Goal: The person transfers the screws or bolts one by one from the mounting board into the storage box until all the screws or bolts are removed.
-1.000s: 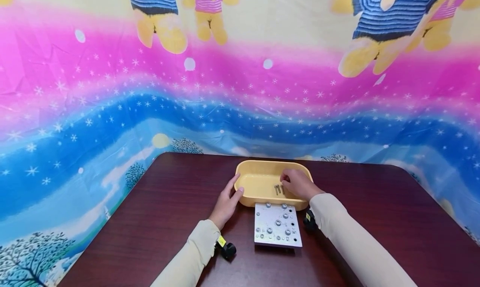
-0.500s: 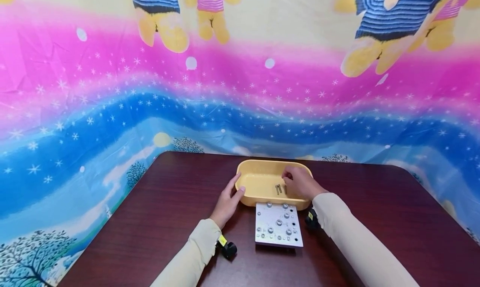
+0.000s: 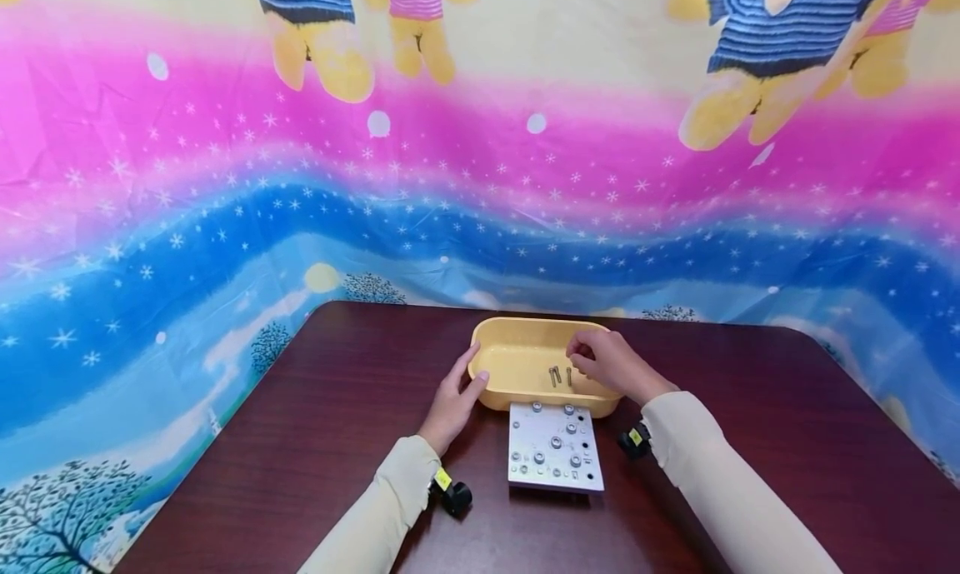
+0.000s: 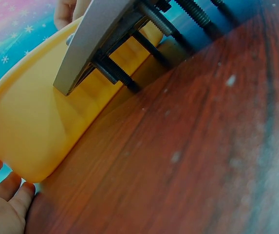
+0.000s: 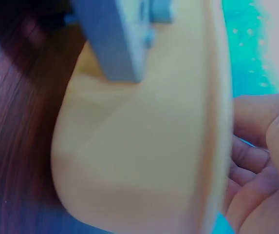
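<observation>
My left hand (image 3: 452,403) rests its fairly straight, spread fingers against the left end of the yellow tray (image 3: 517,399). In the left wrist view, its fingertips (image 4: 25,190) touch the tray's lower outer wall. My right hand (image 3: 611,361) is over the tray's right side with bent fingers, thumb near the forefinger. Whether anything is between those fingertips is hidden. Left of them, a few thin metal screws (image 3: 556,375) lie on the tray floor. In front of the tray sits a silver metal plate (image 3: 555,466) with socket-head bolts (image 3: 556,442) in it.
Several threaded bolt shanks (image 4: 115,70) stick out beneath the plate, which stands raised above the dark wooden table (image 3: 337,391). The plate's back edge meets the tray's front. Behind the table hangs a printed cloth (image 3: 450,182).
My right hand has shifted slightly right and away from the screws, so the rightmost screw shows fully. The left hand stays against the tray, and the plate has not moved.
</observation>
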A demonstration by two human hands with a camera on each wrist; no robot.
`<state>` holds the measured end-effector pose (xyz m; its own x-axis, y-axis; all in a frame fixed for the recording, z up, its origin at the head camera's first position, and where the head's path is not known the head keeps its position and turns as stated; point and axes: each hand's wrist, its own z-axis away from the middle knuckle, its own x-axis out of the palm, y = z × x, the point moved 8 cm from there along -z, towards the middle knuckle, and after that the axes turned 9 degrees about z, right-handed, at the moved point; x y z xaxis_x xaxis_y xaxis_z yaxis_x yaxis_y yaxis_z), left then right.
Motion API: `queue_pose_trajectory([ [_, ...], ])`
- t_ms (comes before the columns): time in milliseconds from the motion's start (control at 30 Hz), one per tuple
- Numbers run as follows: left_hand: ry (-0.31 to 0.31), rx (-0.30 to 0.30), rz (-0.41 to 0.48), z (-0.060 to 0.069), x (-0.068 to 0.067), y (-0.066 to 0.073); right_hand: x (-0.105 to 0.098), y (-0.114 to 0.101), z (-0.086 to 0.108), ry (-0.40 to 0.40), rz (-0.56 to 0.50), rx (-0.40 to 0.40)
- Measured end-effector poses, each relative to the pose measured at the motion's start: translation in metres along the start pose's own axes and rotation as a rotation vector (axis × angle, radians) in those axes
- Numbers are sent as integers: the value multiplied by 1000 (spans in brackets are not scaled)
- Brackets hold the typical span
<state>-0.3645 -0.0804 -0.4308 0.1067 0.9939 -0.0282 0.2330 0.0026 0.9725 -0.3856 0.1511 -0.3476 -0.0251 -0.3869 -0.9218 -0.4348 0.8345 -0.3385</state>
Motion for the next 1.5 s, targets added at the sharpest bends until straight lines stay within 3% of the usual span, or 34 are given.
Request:
queue_pose_trajectory([
  [167, -7, 5, 12, 1, 0, 3, -8, -16, 13, 9, -6, -68],
  [400, -21, 7, -3, 14, 2, 35, -13, -43, 32, -24, -30, -142],
  [500, -26, 4, -9, 15, 4, 37, -12, -53, 41, -55, -13, -159],
  [833, -6, -10, 1, -1, 1, -1, -12, -78, 56, -93, 17, -261],
  [1100, -2, -37, 13, 1, 0, -2, 1, -84, 62, -198, 8, -248],
  [1500, -3, -44, 8, 1, 1, -3, 21, -91, 66, -270, 36, -300],
])
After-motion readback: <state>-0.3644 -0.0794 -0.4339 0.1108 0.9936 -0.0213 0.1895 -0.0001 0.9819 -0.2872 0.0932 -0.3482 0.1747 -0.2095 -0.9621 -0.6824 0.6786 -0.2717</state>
